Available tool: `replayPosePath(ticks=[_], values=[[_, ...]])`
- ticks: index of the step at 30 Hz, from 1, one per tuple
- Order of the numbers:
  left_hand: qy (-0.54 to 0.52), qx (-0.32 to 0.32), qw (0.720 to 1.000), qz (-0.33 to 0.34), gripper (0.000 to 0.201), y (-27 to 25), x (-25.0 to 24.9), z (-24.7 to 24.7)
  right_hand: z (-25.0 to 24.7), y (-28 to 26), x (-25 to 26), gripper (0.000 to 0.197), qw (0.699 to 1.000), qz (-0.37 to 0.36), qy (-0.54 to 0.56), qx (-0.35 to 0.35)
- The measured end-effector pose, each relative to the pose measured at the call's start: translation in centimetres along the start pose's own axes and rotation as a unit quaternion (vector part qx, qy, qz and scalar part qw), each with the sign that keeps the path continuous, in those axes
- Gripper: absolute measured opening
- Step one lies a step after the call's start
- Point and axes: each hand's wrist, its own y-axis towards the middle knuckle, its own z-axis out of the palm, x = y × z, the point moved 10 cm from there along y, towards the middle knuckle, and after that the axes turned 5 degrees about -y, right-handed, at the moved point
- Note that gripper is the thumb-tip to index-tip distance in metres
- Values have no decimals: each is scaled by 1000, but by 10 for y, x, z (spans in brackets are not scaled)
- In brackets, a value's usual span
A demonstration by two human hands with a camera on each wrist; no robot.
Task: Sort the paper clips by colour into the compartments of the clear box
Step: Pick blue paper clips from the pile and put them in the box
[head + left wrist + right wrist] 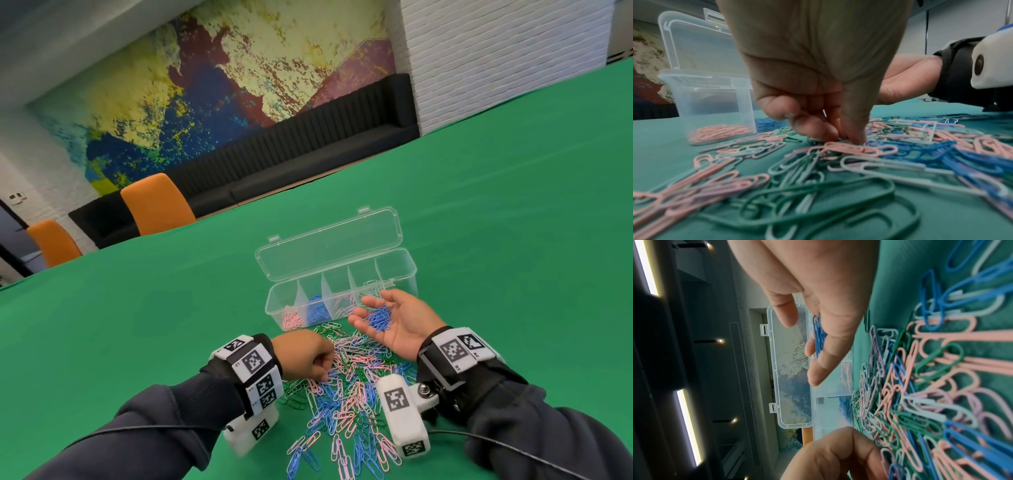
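Observation:
A mixed pile of pink, blue, green, white and lilac paper clips (349, 394) lies on the green cloth, just in front of the clear box (274, 308). The box's lid (329, 246) stands open behind it. Its left compartment holds pink clips (291, 320), and the one beside it holds blue clips (317, 311). My left hand (323, 375) reaches down into the pile, where thumb and forefinger (854, 129) pinch a clip whose colour I cannot tell. My right hand (359, 310) hovers palm up beside the box, a bunch of blue clips (380, 318) lying in the palm.
The green table (496, 240) stretches far to the right and back. Orange chairs (156, 202) and a black bench (308, 144) stand beyond its far edge. White camera blocks (404, 414) hang under both wrists, just over the pile.

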Motion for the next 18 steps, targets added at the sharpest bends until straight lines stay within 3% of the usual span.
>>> replayPosePath(ticks=[18], values=[[-91, -87, 992, -3, 12, -6, 3, -39, -2, 4, -1, 33, 1000, 1, 4, 2]])
